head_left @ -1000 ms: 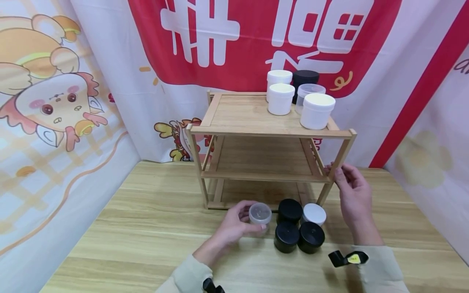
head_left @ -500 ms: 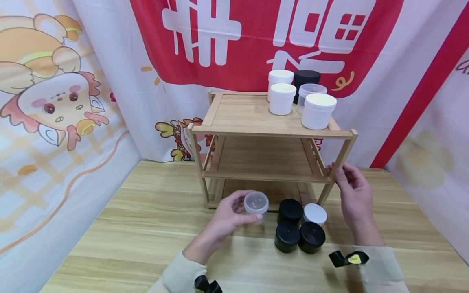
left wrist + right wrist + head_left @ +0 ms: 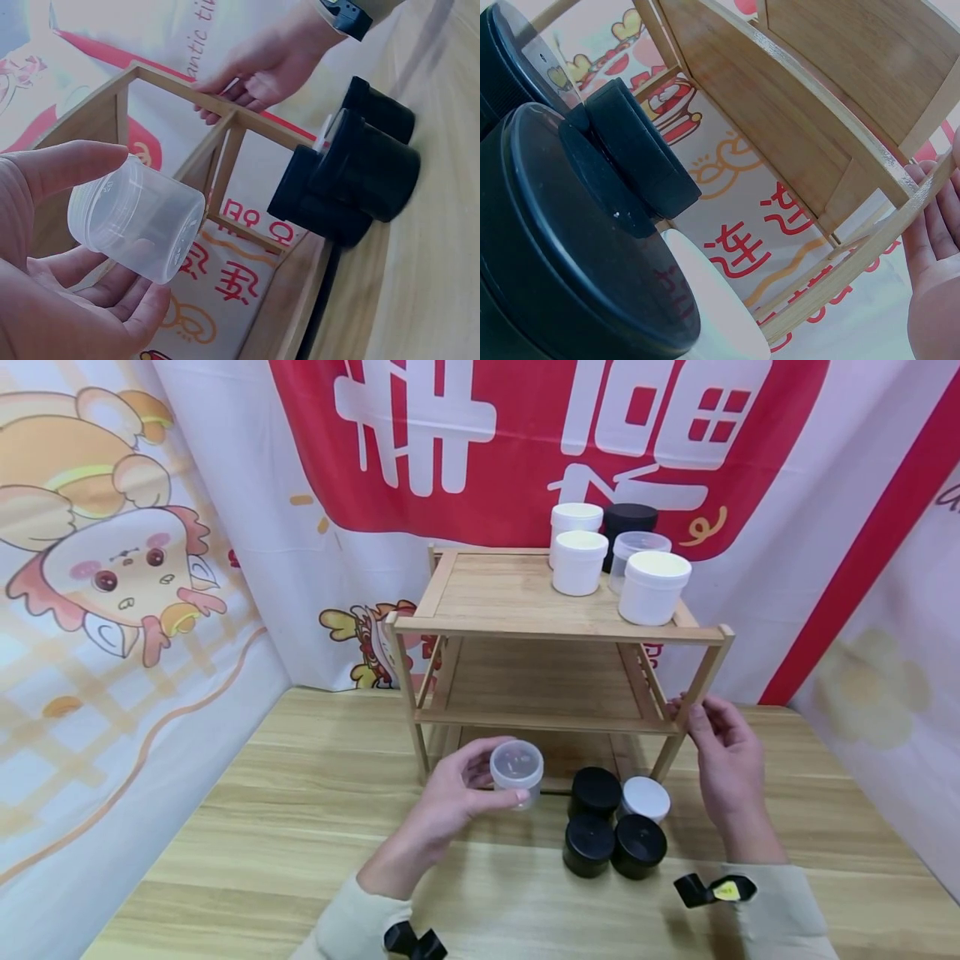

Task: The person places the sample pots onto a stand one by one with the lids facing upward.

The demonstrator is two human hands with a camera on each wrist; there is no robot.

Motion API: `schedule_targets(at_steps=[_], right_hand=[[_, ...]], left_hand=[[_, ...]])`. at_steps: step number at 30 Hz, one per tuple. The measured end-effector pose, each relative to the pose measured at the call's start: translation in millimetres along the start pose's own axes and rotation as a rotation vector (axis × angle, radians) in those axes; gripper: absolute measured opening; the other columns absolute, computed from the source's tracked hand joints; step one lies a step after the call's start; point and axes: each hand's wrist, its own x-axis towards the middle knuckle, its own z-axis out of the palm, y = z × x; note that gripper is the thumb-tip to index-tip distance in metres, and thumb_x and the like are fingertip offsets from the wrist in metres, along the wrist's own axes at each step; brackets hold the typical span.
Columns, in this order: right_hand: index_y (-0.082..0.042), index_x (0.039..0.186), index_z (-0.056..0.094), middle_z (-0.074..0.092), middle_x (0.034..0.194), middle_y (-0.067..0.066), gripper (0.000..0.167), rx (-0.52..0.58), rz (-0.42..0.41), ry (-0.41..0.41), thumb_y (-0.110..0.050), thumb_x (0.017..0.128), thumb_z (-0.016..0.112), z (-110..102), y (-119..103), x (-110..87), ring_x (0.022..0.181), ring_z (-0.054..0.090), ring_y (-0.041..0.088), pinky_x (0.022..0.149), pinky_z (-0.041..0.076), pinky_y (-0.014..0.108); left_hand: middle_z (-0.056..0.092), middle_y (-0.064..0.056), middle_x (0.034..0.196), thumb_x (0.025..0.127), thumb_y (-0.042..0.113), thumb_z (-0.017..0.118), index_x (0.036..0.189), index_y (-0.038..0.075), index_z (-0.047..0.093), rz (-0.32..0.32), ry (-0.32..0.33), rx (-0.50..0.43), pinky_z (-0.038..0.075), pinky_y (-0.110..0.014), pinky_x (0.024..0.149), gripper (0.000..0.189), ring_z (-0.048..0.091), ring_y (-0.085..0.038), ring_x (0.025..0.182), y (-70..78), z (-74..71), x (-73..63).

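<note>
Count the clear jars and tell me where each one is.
2: one clear jar in the left hand, and a second clear jar on the top shelf, partly behind the front white jar. Others could be hidden.

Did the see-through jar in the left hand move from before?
Yes. In the head view, the see-through jar in the left hand has shifted left and up the picture against the wooden shelf, away from the black jars.
</note>
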Motion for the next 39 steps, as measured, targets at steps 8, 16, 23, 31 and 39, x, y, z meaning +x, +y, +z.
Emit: schedule_targets(at_steps=[8,16,23,31,39], right_hand=[[-0.005,0.143,0.064,0.071,0.124,-0.001,0.041,-0.016,0.017,0.003,-0.024,0.107,0.065,-1.2,-2.0,-0.7,0.117,0.071,0.01,0.1,0.054,0.01],[-0.005,0.145,0.063,0.07,0.125,-0.001,0.042,-0.023,0.015,0.005,-0.024,0.107,0.064,-3.2,-2.1,-1.1,0.116,0.071,0.01,0.1,0.054,0.011],[-0.005,0.144,0.063,0.07,0.125,-0.001,0.042,-0.027,0.012,0.011,-0.024,0.107,0.065,-3.4,-2.8,-0.7,0.116,0.07,0.01,0.1,0.054,0.01],[-0.005,0.144,0.064,0.07,0.125,0.0,0.041,-0.023,0.006,0.012,-0.023,0.107,0.066,-4.1,-3.3,-0.4,0.118,0.07,0.01,0.1,0.054,0.01],[-0.004,0.142,0.065,0.074,0.122,-0.001,0.039,-0.007,0.016,0.0,-0.022,0.107,0.065,-1.0,-0.8,-0.4,0.115,0.071,0.011,0.101,0.055,0.012]], left_hand=[[0.067,-0.008,0.14,0.086,0.009,0.088,0.146,0.017,0.063,-0.001,-0.006,0.003,0.051,-0.035,0.106,0.066,0.065,-0.023,0.125,5.4,-2.4,-0.8],[0.067,-0.008,0.14,0.086,0.01,0.088,0.146,0.017,0.063,-0.008,-0.01,0.011,0.05,-0.035,0.106,0.066,0.064,-0.024,0.125,6.1,-3.7,0.2],[0.068,-0.008,0.139,0.086,0.009,0.087,0.147,0.016,0.062,-0.009,-0.017,0.004,0.051,-0.034,0.106,0.066,0.066,-0.022,0.124,5.6,-4.5,1.4],[0.068,-0.008,0.139,0.087,0.009,0.086,0.146,0.015,0.062,0.001,-0.012,-0.001,0.052,-0.033,0.106,0.065,0.066,-0.021,0.124,6.0,-6.7,2.2],[0.068,-0.009,0.14,0.087,0.009,0.086,0.146,0.014,0.062,0.015,-0.012,0.025,0.052,-0.035,0.108,0.064,0.065,-0.023,0.126,10.9,-11.3,1.4]])
